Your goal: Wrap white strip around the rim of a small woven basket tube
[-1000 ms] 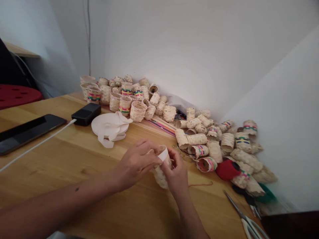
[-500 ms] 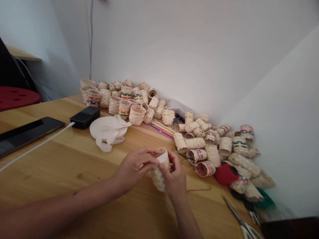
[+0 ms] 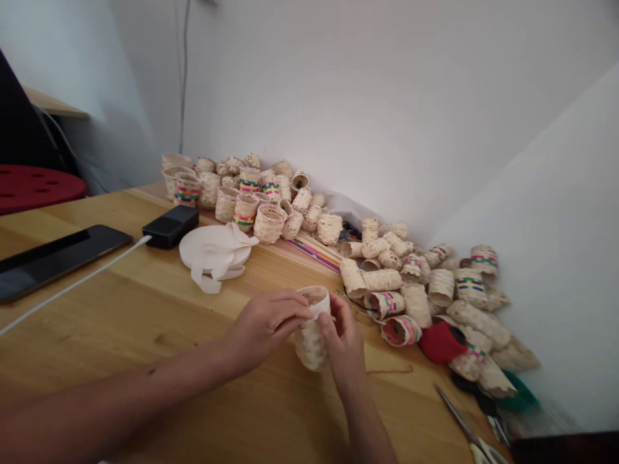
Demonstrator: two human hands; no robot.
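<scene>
A small woven birch-bark basket [image 3: 310, 345] stands upright between my hands, a white band [image 3: 319, 303] wrapped around its rim. My left hand [image 3: 267, 324] grips it from the left, fingers curled over the band. My right hand [image 3: 344, 345] pinches the rim and band from the right, and its fingers hide part of the weave. Behind them lies a roll of white ribbon [image 3: 215, 251] with a loose end hanging off it.
A large heap of woven bark baskets [image 3: 382, 258], several with coloured bands, lines the wall along the wooden table [image 3: 120, 290]. Nearby are a red pincushion [image 3: 442, 343], steel scissors [image 3: 464, 425], a phone [image 3: 55, 261] and a black power bank [image 3: 170, 227].
The basket has turned in my hands, its open top now showing and the band sitting higher at the rim. My head view has shifted slightly.
</scene>
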